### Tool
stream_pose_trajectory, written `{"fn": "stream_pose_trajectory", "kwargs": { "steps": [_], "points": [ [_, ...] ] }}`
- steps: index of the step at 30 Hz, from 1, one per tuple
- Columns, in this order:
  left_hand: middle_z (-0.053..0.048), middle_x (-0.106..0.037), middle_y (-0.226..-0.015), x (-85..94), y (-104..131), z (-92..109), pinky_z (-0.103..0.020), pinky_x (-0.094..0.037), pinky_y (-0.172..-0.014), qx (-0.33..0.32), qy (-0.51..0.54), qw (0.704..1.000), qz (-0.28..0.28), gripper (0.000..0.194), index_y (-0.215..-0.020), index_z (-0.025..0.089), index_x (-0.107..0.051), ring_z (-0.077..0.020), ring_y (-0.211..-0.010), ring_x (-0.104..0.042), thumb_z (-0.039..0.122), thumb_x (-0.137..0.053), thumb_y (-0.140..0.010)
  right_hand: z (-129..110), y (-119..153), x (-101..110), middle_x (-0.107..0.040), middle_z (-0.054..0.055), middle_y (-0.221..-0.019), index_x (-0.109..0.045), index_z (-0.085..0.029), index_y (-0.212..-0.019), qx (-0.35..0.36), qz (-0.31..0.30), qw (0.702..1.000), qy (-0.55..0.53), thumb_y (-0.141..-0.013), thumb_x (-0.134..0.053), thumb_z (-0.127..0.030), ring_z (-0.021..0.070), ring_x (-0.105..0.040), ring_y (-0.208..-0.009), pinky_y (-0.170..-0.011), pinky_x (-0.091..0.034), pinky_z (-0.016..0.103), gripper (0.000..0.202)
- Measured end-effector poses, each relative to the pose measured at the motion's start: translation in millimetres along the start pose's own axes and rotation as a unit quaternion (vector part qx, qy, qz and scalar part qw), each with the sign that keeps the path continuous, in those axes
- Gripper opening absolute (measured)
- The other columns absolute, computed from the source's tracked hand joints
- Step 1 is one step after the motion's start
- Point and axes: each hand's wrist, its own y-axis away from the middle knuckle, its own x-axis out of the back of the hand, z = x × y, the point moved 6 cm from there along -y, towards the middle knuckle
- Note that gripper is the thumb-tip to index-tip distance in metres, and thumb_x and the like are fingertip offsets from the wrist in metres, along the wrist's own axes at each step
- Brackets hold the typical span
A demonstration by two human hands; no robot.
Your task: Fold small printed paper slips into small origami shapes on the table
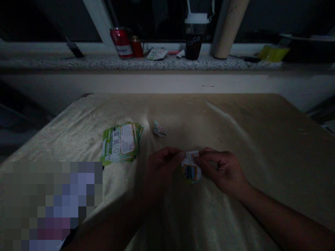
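Note:
Between my hands is a small folded piece of printed paper, white at the top with an orange-edged dark picture lower down. My left hand pinches its upper left edge between thumb and fingers. On the other side, my right hand is closed on its upper right edge. Just beyond my left hand lies a small folded paper piece with colourful print. Farther left rests a stack of green printed leaflets, slightly fanned out.
A pale cloth covers the table. Along the granite sill stand a red can, a red jar, a crumpled printed paper, a lidded cup, a cardboard tube and a yellow object.

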Motion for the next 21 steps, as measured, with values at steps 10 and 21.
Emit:
{"fn": "stream_pose_trajectory", "kwargs": {
  "steps": [10, 21],
  "points": [
    [-0.001, -0.069, -0.069, 3.4, -3.2, 0.5, -0.025, -0.048, -0.059, -0.012, -0.099, 0.995, -0.018, 0.016, -0.075, 0.017, -0.071, -0.014, -0.062, -0.062, 0.033, -0.07, -0.077, 20.5, 2.2, -5.4, -0.064, 0.003, -0.07, -0.066, -0.015, -0.068, -0.081, -0.091, 0.992, 0.018, -0.096, -0.055, -0.039, 0.013, -0.055, -0.062, -0.057, -0.044, 0.027, 0.038],
    [-0.005, -0.073, -0.076, -6.8, -19.1, 5.2, -0.033, -0.047, -0.069, -0.137, -0.481, 0.865, -0.037, 0.017, -0.076, 0.019, -0.07, -0.0202, -0.071, -0.066, 0.027, -0.058, -0.084, 26.4, -7.1, 1.7, -0.074, 0.007, -0.1, -0.074, -0.022, -0.092, 0.121, -0.04, 0.958, 0.259, -0.09, -0.07, -0.029, 0.0234, -0.065, -0.098, -0.087, -0.047, 0.04, 0.009]
  ]
}}
